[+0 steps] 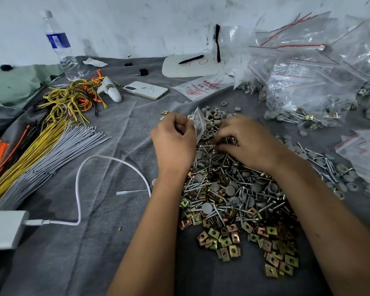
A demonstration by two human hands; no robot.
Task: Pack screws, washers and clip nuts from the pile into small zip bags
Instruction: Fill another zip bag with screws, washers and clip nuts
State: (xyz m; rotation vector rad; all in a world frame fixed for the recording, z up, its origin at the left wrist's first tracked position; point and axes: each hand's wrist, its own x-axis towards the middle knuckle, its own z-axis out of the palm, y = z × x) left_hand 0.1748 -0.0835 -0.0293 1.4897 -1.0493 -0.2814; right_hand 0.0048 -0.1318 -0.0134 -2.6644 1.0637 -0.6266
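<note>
At mid-tabletop, right hand (247, 138) fingers (222, 133) curled, pinching silver screws (207, 146) on the mixed pile of screws, grey round washers and brass-coloured clip nuts (233, 199). Just left, left hand (173, 142) fingers pinched on a small clear red-striped zip bag (199, 122). Toward the far right corner, heaped filled clear bags (320, 77).

Hardware pile (233, 201) on grey cloth (107, 242)

**Where everything lies**

We see the pile (235, 201) in front of us on the cloth (120, 242), cable ties (41, 159) to its left, filled zip bags (320, 82) behind to its right, and a phone (145, 90) and bottle (60, 45) behind to its left.
</note>
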